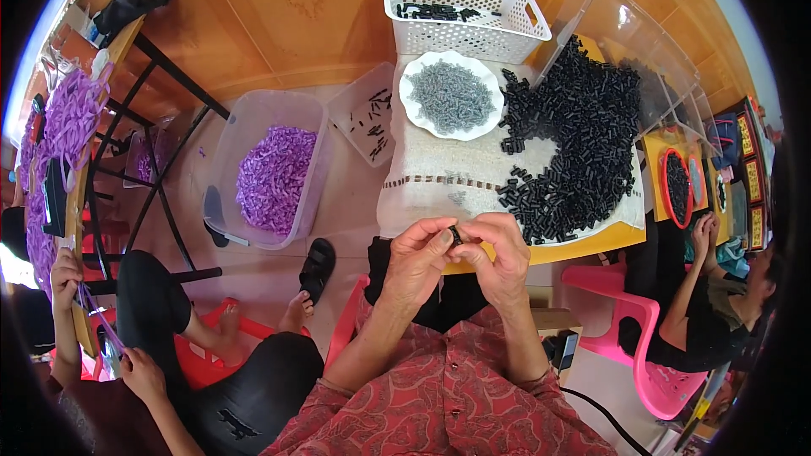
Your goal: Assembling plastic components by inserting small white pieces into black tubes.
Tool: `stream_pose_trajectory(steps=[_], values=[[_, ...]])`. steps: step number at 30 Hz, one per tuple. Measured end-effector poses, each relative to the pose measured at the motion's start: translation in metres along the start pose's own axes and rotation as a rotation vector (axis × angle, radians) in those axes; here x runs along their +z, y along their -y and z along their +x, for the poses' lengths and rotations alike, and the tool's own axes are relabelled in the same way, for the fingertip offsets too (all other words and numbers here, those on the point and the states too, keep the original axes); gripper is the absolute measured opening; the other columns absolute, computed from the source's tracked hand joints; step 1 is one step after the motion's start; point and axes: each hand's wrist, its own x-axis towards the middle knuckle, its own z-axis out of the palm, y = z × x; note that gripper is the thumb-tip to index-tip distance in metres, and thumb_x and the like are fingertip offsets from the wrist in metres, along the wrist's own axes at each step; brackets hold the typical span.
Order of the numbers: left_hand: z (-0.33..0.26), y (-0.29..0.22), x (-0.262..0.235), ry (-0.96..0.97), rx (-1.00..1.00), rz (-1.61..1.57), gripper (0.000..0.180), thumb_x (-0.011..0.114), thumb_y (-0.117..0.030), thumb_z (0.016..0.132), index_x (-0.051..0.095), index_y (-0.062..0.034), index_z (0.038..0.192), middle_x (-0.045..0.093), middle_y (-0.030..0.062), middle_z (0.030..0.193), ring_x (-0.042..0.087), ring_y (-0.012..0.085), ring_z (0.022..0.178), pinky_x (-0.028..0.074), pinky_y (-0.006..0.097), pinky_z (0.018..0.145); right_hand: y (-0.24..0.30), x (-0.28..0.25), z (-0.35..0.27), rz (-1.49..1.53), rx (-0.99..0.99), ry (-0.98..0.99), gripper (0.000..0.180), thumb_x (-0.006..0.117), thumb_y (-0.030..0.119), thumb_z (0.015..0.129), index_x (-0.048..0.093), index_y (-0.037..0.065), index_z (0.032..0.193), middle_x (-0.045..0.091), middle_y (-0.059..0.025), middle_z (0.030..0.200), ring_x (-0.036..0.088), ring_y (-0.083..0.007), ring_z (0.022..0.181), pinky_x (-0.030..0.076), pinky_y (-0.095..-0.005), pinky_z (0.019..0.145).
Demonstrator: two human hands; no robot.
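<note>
Over the near edge of the table, my left hand (420,255) and my right hand (498,255) meet, fingertips pinched together on a small black tube-shaped piece (456,236). Both thumbs press on it; its far side is hidden by my fingers. Just beyond, a large heap of the same black pieces (583,135) spreads over the right part of the pale cloth (422,203). A white scalloped plate (408,110) stands on the cloth behind my hands, filled with small clear-grey parts (452,97).
At the back stands a white perforated basket (473,34) with black pieces inside. A clear bin (667,59) lies tipped behind the heap. On the floor at left, a clear tub (221,152) holds purple strips. People sit at both sides, one handling purple ribbon (101,317); a pink chair (625,304) is at right.
</note>
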Motion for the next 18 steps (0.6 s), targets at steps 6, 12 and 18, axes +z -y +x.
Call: stream_pose_trajectory(steps=[6, 12, 18], values=[[-0.002, 0.004, 0.0, 0.052, -0.05, -0.078, 0.021, 0.058, -0.004, 0.098, 0.065, 0.0009, 0.117, 0.068, 0.0105, 0.105, 0.063, 0.0155, 0.091, 0.051, 0.03, 0.078, -0.019, 0.003, -0.008, 0.301, 0.12, -0.012, 0.033, 0.084, 0.004, 0.071, 0.069, 0.002, 0.1, 0.066, -0.011, 0.1, 0.065, -0.0217, 0.091, 0.053, -0.032, 0.078], [-0.006, 0.002, 0.006, 0.085, -0.032, -0.084, 0.022, 0.058, -0.003, 0.098, 0.065, 0.0006, 0.118, 0.069, 0.0116, 0.108, 0.064, 0.0156, 0.093, 0.051, 0.03, 0.077, -0.013, 0.003, -0.008, 0.322, 0.124, -0.045, 0.034, 0.086, 0.006, 0.069, 0.069, 0.002, 0.098, 0.067, -0.0098, 0.096, 0.065, -0.0202, 0.087, 0.053, -0.0298, 0.076], [-0.008, -0.002, 0.015, 0.125, -0.019, -0.062, 0.022, 0.057, -0.004, 0.099, 0.064, 0.0014, 0.119, 0.068, 0.0111, 0.107, 0.063, 0.0148, 0.091, 0.052, 0.031, 0.077, -0.016, 0.005, -0.011, 0.321, 0.053, -0.095, 0.036, 0.087, 0.015, 0.068, 0.069, 0.002, 0.097, 0.067, -0.0093, 0.092, 0.064, -0.0198, 0.083, 0.053, -0.0296, 0.071]])
